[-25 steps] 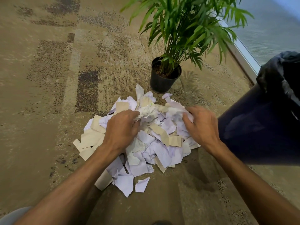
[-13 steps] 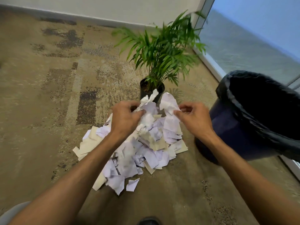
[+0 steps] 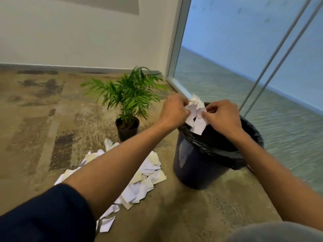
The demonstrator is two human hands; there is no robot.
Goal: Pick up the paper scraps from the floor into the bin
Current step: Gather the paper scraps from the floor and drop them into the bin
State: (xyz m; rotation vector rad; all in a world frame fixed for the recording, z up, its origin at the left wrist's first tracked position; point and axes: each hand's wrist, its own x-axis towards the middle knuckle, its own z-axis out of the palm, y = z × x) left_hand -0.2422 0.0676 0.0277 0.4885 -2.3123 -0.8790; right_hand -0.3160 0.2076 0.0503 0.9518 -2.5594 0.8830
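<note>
Now both hands (image 3: 197, 114) hold scraps (image 3: 196, 114) above the bin (image 3: 201, 165) rim.

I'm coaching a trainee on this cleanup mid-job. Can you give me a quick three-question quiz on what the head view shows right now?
1. True or false: both hands hold one bunch of scraps between them.
2. Multiple choice: the held bunch is (A) on the carpet, (B) above the open bin, (C) inside the plant pot.
3. Short answer: is the floor finished?

Key
1. True. The left hand and the right hand each pinch the bunch of scraps.
2. B. It hangs over the mouth of the bin, which has a black liner.
3. No. A pile of scraps lies on the carpet beside the bin, in front of the potted plant.
</note>
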